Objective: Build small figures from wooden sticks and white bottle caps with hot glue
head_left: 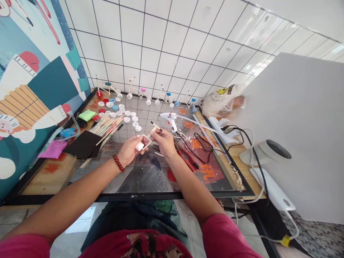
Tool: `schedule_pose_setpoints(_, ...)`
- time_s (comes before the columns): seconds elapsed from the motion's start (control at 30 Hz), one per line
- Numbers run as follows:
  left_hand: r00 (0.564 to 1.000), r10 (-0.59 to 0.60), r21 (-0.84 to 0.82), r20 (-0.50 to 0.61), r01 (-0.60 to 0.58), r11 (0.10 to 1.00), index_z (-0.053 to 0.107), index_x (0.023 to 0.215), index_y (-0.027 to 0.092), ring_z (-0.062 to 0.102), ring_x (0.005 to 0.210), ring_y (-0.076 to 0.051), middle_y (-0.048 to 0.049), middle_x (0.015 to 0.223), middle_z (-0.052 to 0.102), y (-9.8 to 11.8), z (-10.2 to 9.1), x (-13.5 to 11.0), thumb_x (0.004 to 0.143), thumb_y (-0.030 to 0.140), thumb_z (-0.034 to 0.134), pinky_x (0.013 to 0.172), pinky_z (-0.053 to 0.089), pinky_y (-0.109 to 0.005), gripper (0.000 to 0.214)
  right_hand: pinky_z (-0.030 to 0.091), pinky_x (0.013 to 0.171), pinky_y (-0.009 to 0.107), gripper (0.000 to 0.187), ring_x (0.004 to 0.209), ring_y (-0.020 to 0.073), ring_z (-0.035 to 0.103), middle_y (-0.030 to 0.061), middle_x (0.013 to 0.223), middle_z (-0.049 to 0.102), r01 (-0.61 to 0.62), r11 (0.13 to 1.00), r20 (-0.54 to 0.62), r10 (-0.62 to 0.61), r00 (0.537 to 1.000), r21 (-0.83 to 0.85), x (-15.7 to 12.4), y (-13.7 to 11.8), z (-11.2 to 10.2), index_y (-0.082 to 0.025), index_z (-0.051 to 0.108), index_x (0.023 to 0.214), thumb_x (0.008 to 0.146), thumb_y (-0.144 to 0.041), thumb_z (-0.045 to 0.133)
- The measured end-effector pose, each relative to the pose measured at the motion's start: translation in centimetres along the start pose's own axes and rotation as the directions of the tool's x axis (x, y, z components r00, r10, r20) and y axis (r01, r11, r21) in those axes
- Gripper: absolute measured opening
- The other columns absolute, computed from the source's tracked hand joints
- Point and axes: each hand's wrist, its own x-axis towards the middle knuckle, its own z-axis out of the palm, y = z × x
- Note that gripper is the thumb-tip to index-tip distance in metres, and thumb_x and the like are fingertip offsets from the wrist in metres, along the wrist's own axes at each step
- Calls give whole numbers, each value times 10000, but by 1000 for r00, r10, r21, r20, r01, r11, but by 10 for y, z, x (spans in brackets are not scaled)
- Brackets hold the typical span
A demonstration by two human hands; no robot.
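Note:
My left hand point(130, 150), with a red bead bracelet at the wrist, pinches a small model bicycle frame of wooden sticks point(147, 136). A white bottle cap point(139, 146) sits at its lower end, by my left fingers. My right hand point(165, 143) is closed at the upper end of the same frame, thumb and finger together. Above those fingers a short crossbar with black ends point(156, 125) sticks out. My fingers hide some of the joints. Just beyond my hands lies a white glue gun point(170, 120), with its nozzle pointing left.
Finished bottle-cap bicycles point(163, 98) stand along the back edge. Loose bottle caps point(127, 119), a bundle of wooden sticks point(107, 124) and black sheets point(82, 144) lie left. Red-handled pliers point(186, 157), a black cord point(200, 150) and a power strip point(224, 130) are right.

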Motion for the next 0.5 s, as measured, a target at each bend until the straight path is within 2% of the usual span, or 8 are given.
schedule_pose_setpoints(0.2,1000,11,-11,17,-11,1000,698,761,112,633,600,-133,-39,781,629,1,2,-1,784,380,749,456,457,-217,274,403,610,255,215,591,105,457,-35,617,558,32,999,-9,-32,999,-26,-2,-5,1,-198,659,634,668,-353,804)
schedule_pose_setpoints(0.33,999,20,-26,38,-19,999,704,774,112,643,635,-141,-41,788,634,1,3,-2,784,381,753,482,477,-217,273,453,667,275,194,620,111,500,-19,689,632,52,998,-4,-52,999,-21,-4,-9,3,-200,711,692,646,-349,826)
schedule_pose_setpoints(0.5,1000,-1,-37,25,2,999,708,797,102,656,664,-152,-52,801,653,1,1,-1,784,395,758,530,521,-234,297,489,700,293,253,657,127,549,3,765,704,35,999,-38,-37,999,-38,-4,-9,2,-200,761,769,613,-380,846)
